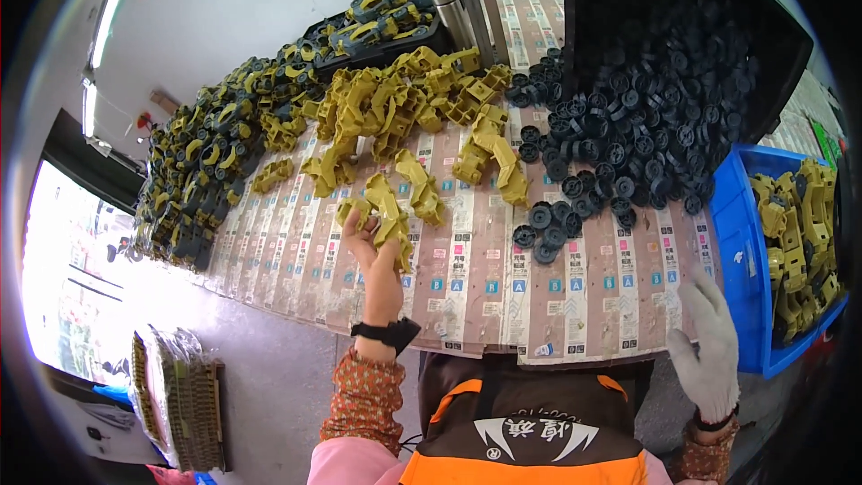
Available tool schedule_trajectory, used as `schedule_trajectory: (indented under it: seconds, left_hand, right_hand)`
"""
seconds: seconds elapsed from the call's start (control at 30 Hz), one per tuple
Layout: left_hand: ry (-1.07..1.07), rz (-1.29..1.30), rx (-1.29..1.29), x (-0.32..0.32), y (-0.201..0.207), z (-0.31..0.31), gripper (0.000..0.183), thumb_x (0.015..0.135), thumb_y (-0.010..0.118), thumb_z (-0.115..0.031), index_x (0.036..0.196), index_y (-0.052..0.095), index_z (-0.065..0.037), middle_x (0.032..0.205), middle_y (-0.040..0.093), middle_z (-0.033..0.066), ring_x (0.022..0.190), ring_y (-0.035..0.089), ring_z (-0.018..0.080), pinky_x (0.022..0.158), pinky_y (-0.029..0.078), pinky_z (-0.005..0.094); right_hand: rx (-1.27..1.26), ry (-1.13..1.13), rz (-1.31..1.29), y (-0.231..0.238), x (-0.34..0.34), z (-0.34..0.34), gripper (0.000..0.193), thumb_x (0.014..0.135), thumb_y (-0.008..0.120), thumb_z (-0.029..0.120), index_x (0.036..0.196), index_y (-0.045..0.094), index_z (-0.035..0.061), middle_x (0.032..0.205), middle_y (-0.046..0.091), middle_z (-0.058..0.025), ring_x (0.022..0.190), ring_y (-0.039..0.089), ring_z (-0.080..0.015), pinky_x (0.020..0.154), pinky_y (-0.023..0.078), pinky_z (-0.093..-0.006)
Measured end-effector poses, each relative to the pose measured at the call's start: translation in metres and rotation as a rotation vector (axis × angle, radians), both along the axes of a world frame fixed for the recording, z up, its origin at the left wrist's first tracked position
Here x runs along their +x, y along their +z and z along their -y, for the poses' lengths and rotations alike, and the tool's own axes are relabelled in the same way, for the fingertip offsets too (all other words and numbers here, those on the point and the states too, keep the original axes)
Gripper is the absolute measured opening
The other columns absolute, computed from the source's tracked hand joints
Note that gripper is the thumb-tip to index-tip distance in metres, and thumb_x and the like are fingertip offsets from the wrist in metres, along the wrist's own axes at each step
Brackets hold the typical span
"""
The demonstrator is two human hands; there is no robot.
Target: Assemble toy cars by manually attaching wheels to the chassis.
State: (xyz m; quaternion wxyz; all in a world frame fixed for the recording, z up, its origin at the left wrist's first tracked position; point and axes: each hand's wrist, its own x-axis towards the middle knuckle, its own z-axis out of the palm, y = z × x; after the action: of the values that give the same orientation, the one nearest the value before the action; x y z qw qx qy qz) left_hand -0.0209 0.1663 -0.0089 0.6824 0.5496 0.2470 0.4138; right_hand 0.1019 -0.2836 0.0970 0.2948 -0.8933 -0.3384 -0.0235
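Note:
My left hand (379, 271), bare with a black band at the wrist, is over the near left of the table. Its fingers are closed on a yellow plastic car body (384, 208), whose far end shows beyond them. Other yellow car bodies (418, 185) lie just past it. My right hand (708, 350), in a pale glove, hangs at the table's near right edge. Its fingers are stretched out with nothing in them. It is nearest to a blue bin (743, 274) of yellow car bodies (795, 242). Small black wheels (549, 226) are scattered farther in.
A big heap of black wheels (642, 117) spills from a black container (682, 0). Yellow bodies (386, 103) are piled at the back middle. Assembled toy cars (211, 148) cover the left side. A steel flask (449, 13) stands at the back, and stacked cardboard (180, 395) is on the floor.

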Motion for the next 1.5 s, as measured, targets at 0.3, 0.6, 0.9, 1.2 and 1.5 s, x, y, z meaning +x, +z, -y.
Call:
schedule_trajectory:
  seconds: [0.3,0.6,0.9,1.2,1.5]
  left_hand:
    - [-0.35,-0.267,0.406,-0.042,-0.014,0.052,0.077,0.083,0.056,0.009,0.155,0.035,-0.008,0.142,0.051,0.0136,0.131,0.054,0.0261,0.115,0.043,0.0366]
    - [-0.424,0.342,-1.048,-0.05,0.002,0.03,0.046,0.1,0.054,-0.026,0.142,0.06,-0.008,0.145,0.063,0.0158,0.113,0.068,0.0267,0.071,0.059,0.0352]
    - [-0.654,-0.242,-0.006,-0.045,0.002,0.079,0.049,0.099,0.067,-0.002,0.143,0.049,-0.011,0.116,0.068,0.0083,0.107,0.071,0.024,0.09,0.06,0.035]
    - [-0.576,-0.5,1.033,-0.038,0.011,0.129,0.053,0.091,0.074,-0.002,0.14,0.057,-0.007,0.127,0.063,0.0158,0.115,0.061,0.0348,0.103,0.051,0.0455]
    - [-0.533,-0.752,0.688,0.003,0.009,0.122,0.087,0.087,0.086,-0.024,0.159,0.039,-0.007,0.119,0.062,0.0143,0.102,0.065,0.0264,0.091,0.056,0.039]
  right_hand:
    - [0.041,0.279,0.029,-0.021,0.014,-0.084,0.044,0.085,0.075,0.009,0.126,0.064,0.0005,0.132,0.064,-0.0234,0.116,0.065,-0.0429,0.097,0.055,-0.047]
    - [-0.086,0.289,0.198,-0.078,0.047,-0.144,0.02,0.088,0.07,0.011,0.107,0.066,0.006,0.09,0.064,-0.0119,0.084,0.068,-0.0328,0.07,0.055,-0.0439]
    - [-0.226,0.325,0.326,-0.095,0.07,-0.186,0.016,0.083,0.069,0.006,0.098,0.064,0.0068,0.093,0.064,-0.0131,0.089,0.068,-0.0339,0.074,0.056,-0.0455]
    - [-0.521,0.265,0.448,-0.067,0.048,-0.134,0.014,0.078,0.073,0.011,0.092,0.067,0.0079,0.095,0.065,-0.0088,0.088,0.07,-0.0257,0.072,0.057,-0.0391]
    - [-0.225,0.273,0.13,-0.078,0.037,-0.114,0.024,0.081,0.072,0.006,0.103,0.064,0.0041,0.095,0.062,-0.014,0.09,0.068,-0.0354,0.073,0.057,-0.0472]
